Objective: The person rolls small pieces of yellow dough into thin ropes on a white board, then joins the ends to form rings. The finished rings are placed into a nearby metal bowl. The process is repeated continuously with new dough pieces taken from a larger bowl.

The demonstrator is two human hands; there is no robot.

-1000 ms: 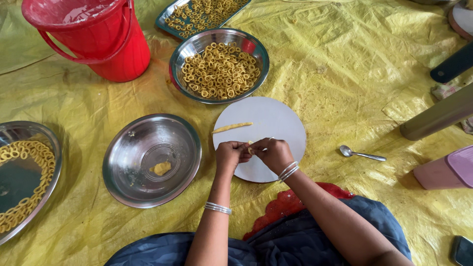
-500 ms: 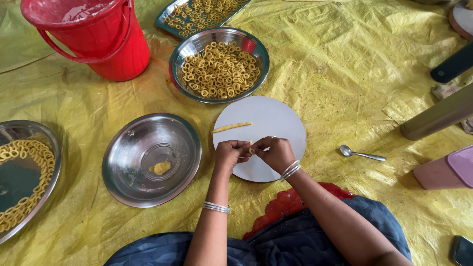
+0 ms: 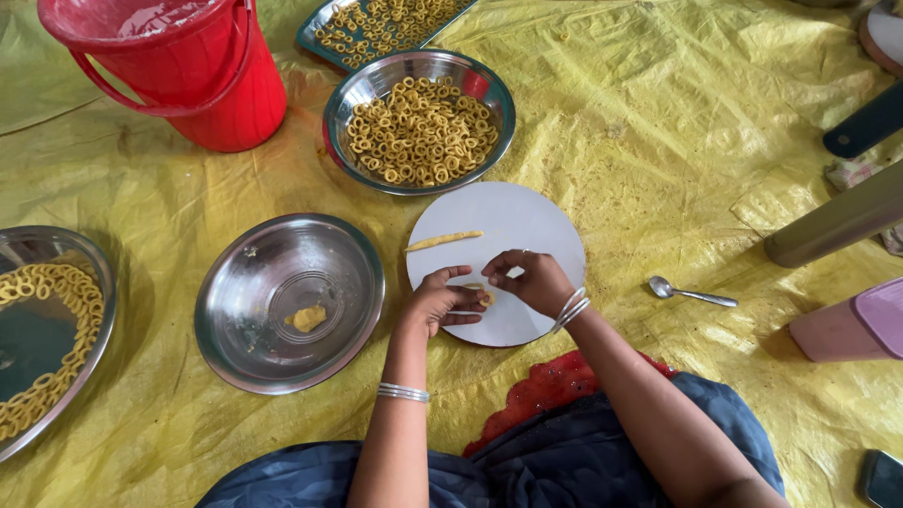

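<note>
My left hand (image 3: 440, 301) and my right hand (image 3: 530, 280) meet over the near part of a round white board (image 3: 527, 216). Between their fingertips they pinch a small piece of yellow dough (image 3: 480, 293). A thin rolled dough strip (image 3: 442, 241) lies on the board's left edge. Left of the board stands a steel bowl (image 3: 254, 273) with a small lump of dough (image 3: 307, 318) at its bottom. Behind the board, a steel bowl (image 3: 489, 94) is filled with several yellow dough rings (image 3: 419, 132).
A red bucket (image 3: 179, 71) stands at the back left. A steel plate (image 3: 28, 254) with dough rings sits at the far left, and a tray of rings (image 3: 376, 23) at the back. A spoon (image 3: 691, 293) lies right of the board, near a pink container (image 3: 856, 325). A yellow sheet (image 3: 658, 141) covers the ground.
My hands have stayed over the board's near part and their fingers have shifted slightly on the dough piece. Nothing else has moved.
</note>
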